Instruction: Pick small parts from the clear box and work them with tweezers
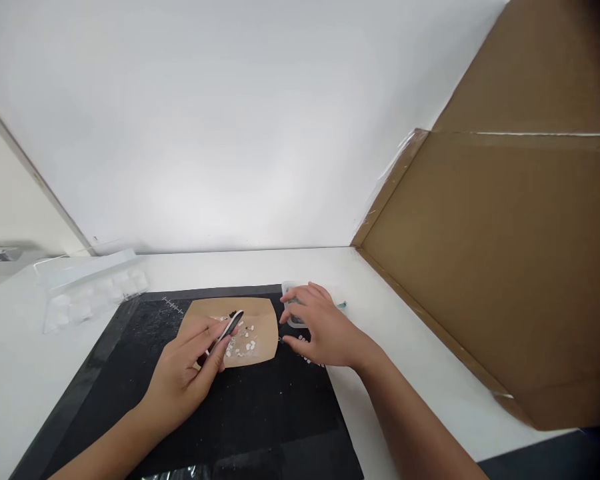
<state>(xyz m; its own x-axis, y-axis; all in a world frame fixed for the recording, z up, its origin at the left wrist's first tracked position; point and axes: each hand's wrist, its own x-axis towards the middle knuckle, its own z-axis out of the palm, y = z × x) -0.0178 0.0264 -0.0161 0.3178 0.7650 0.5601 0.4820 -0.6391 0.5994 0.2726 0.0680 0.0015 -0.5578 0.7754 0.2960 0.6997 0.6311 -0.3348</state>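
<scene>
My left hand (190, 373) is closed on a pair of black and silver tweezers (226, 331), their tip above a brown paper tray (260, 319). Several small white pieces (245, 343) lie on that tray. My right hand (320, 327) rests with its fingers curled over a small clear plastic container (294, 319) just right of the tray. Tray, hands and part of the container sit on a black cutting mat (260, 413).
A clear plastic compartment box (87, 290) stands at the back left on the white table (415, 347). A large brown cardboard panel (505, 267) rises along the right side. A white wall closes the back.
</scene>
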